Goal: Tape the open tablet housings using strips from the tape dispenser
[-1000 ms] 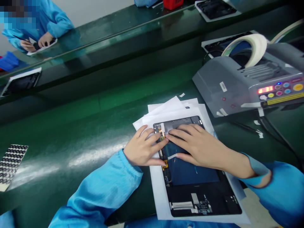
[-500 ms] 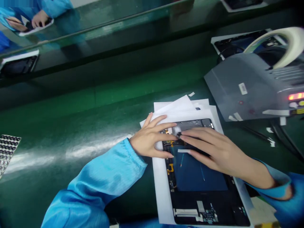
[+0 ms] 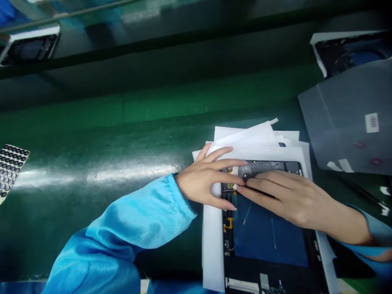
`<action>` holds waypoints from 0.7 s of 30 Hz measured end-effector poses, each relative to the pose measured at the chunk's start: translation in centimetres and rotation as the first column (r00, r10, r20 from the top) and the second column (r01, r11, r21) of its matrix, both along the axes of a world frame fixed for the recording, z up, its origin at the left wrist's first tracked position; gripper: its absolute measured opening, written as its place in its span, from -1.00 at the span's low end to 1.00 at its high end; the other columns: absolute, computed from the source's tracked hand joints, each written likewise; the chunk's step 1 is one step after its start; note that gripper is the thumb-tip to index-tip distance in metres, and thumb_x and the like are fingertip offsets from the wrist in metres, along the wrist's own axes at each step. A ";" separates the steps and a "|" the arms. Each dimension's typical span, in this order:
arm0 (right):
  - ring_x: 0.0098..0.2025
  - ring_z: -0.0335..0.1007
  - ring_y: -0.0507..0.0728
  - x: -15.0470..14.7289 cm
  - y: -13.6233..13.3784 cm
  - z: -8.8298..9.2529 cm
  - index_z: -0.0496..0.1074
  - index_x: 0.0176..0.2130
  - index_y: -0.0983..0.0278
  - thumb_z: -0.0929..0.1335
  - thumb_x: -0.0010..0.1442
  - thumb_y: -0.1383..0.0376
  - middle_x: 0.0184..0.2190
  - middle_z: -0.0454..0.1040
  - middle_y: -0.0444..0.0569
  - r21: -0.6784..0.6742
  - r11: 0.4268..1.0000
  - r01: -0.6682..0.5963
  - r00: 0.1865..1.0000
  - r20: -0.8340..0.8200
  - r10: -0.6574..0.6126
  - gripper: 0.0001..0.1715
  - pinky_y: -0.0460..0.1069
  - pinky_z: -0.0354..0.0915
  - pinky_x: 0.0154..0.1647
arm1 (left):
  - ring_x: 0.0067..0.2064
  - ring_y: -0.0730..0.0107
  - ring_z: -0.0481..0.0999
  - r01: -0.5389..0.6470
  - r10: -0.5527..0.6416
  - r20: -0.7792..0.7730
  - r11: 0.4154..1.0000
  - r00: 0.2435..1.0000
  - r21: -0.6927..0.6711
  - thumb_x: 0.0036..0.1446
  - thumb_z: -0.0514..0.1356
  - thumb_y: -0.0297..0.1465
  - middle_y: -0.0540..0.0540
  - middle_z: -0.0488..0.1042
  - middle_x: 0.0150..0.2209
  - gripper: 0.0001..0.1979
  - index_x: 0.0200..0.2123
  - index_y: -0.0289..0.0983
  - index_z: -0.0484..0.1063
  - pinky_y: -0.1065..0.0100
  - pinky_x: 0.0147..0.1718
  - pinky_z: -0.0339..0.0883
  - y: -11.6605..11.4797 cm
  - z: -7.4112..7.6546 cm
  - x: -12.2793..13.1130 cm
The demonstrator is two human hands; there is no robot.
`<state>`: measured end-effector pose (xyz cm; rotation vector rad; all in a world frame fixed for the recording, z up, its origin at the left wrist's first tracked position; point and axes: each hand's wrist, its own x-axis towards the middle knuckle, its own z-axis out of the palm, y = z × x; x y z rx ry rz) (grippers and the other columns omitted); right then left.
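Observation:
An opened tablet (image 3: 269, 237) with a blue battery panel lies on a stack of white sheets (image 3: 211, 241) on the green belt. My left hand (image 3: 208, 179) rests flat on the tablet's upper left corner, fingers stretched out. My right hand (image 3: 288, 194) lies across the top of the blue panel, its fingers extended and pressing down near the left edge, fingertips almost meeting the left hand's. Whether anything sits under the fingertips is hidden. Both arms wear blue sleeves.
A grey tape dispenser machine (image 3: 352, 122) stands at the right, with another opened device (image 3: 352, 53) behind it. A sheet of small black round pads (image 3: 10, 163) lies at the left edge. A further device on a tray (image 3: 30, 47) sits at the far left.
The view has tilted down and left, so the tablet and machine sit further right. My right fingers slid left along the panel's top edge; my left hand stayed on the corner.

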<state>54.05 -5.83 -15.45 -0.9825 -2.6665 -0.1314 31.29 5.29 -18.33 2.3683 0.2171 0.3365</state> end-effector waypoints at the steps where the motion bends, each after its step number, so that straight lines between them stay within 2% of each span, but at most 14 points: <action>1: -0.13 0.39 0.15 0.1 0.0 0.0 0.38 0.05 0.36 0.17 0.32 0.48 -0.19 0.52 0.00 -0.016 1.000 0.009 1.000 0.004 -0.009 -0.62 0.06 0.32 -0.12 | 0.40 -0.11 -0.04 0.003 -0.003 -0.005 1.000 1.000 0.005 0.02 0.34 0.02 -0.09 0.30 0.27 -0.47 0.00 -0.11 0.52 -0.27 0.27 -0.70 0.0 0.0 0.0; 6: -0.15 0.40 0.12 0.3 0.8 0.2 0.41 0.02 0.27 0.16 0.34 0.44 -0.19 0.53 -0.03 -0.091 0.996 -0.004 1.000 -0.015 0.003 -0.64 0.02 0.35 -0.19 | 0.41 -0.12 -0.07 0.007 -0.006 -0.049 1.000 0.999 0.024 0.00 0.35 0.02 -0.08 0.28 0.28 -0.46 0.01 -0.08 0.50 -0.33 0.28 -0.60 0.1 0.2 -0.1; 10: -0.19 0.39 0.10 0.4 1.1 0.3 0.43 -0.03 0.25 0.24 0.30 0.46 -0.24 0.52 -0.06 -0.067 0.998 0.006 0.992 -0.127 -0.014 -0.69 0.00 0.33 -0.21 | 0.41 -0.14 -0.06 0.004 -0.003 -0.057 1.000 0.998 0.024 -0.02 0.37 0.02 -0.09 0.30 0.27 -0.45 0.02 -0.07 0.51 -0.36 0.28 -0.56 0.1 0.4 -0.1; 12: -0.16 0.39 0.10 0.4 0.9 0.2 0.41 0.02 0.25 0.25 0.29 0.46 -0.20 0.51 -0.05 -0.060 0.998 0.023 0.986 -0.166 -0.032 -0.66 0.00 0.33 -0.17 | 0.41 -0.13 -0.05 0.003 -0.001 -0.060 1.000 0.998 0.024 -0.02 0.37 0.03 -0.08 0.30 0.27 -0.44 0.01 -0.07 0.51 -0.35 0.28 -0.57 0.1 0.4 -0.1; 15: -0.16 0.40 0.13 0.3 0.7 0.1 0.38 0.07 0.29 0.19 0.33 0.45 -0.16 0.52 -0.01 -0.057 0.998 -0.006 0.992 -0.125 -0.001 -0.63 0.02 0.33 -0.20 | 0.41 -0.12 -0.06 0.000 0.001 -0.062 1.000 0.998 0.021 -0.02 0.36 0.04 -0.08 0.30 0.26 -0.44 0.01 -0.07 0.51 -0.33 0.28 -0.62 0.0 0.4 -0.1; 21: -0.24 0.41 0.10 0.0 1.2 0.4 0.38 -0.01 0.30 0.14 0.32 0.49 -0.24 0.53 -0.03 -0.079 0.996 -0.039 0.999 -0.031 0.037 -0.63 0.01 0.33 -0.30 | 0.40 -0.12 -0.05 0.007 -0.006 -0.049 1.000 0.999 0.014 -0.06 0.39 0.04 -0.10 0.31 0.26 -0.42 -0.01 -0.10 0.51 -0.34 0.28 -0.58 0.1 0.3 -0.2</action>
